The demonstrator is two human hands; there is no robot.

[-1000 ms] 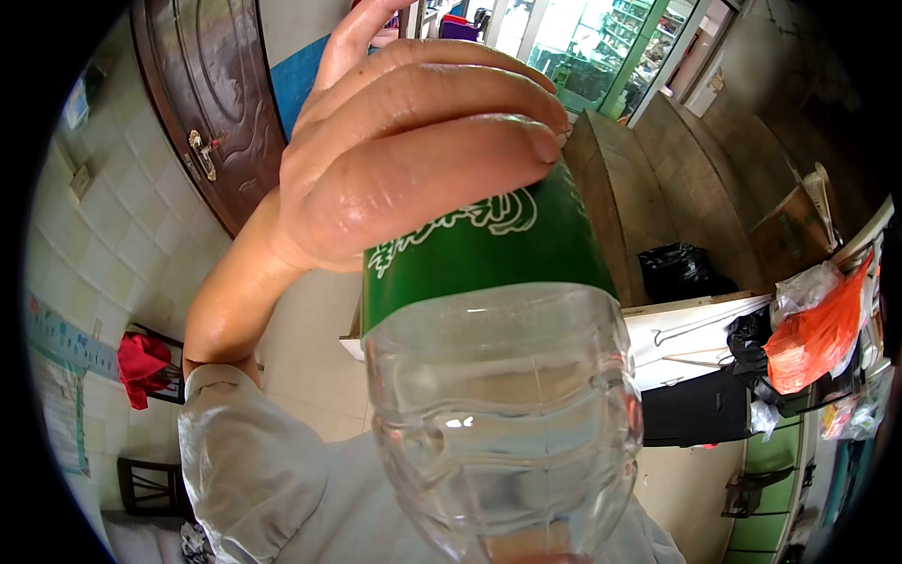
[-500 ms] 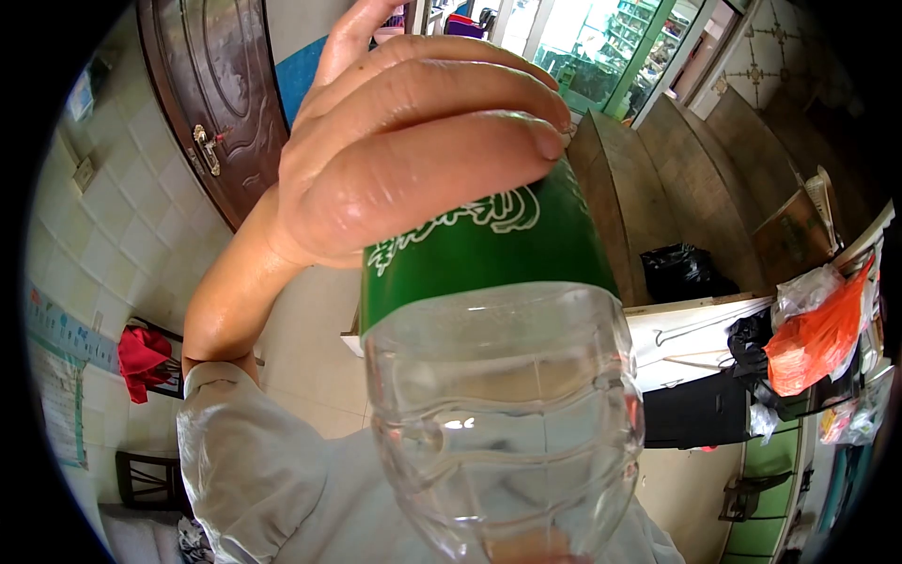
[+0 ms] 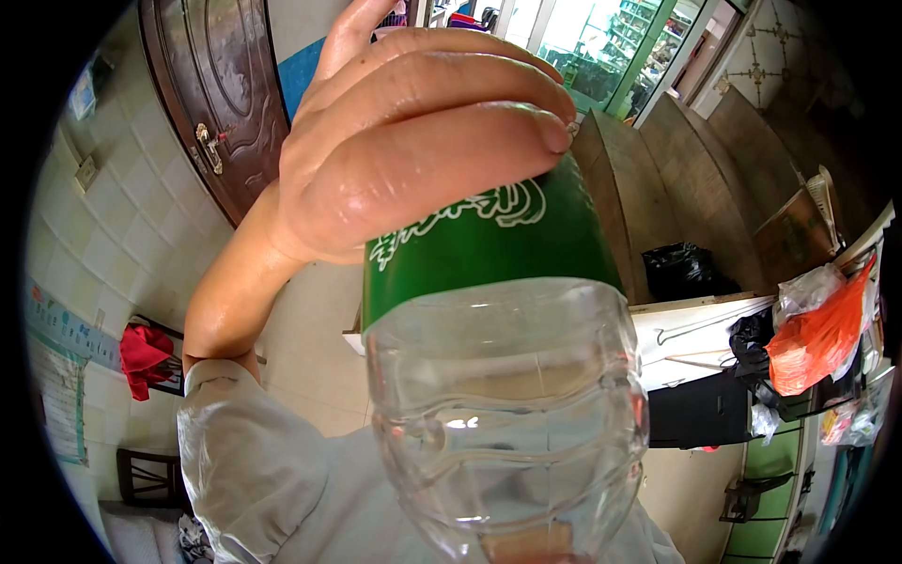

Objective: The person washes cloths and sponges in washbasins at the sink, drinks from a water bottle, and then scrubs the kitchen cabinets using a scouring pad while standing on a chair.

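Observation:
My left hand is closed around a clear plastic bottle with a green label. The bottle is tilted close in front of me and fills the middle of the head view. White lettering shows on the label just below my fingers, which cover its upper part. One finger sticks up, away from the others. The lower end of the bottle runs toward the bottom edge of the view, where a blurred skin-coloured patch shows through the plastic. I cannot tell whether liquid is inside. My right hand is out of view.
A brown door stands at the upper left, and a red cloth hangs below it. Right of the bottle are wooden partitions, a black plastic bag and an orange bag. A glass door is behind.
My left hand and its fingers have shifted very slightly upward with the bottle, which sits a touch farther right. The grip is unchanged.

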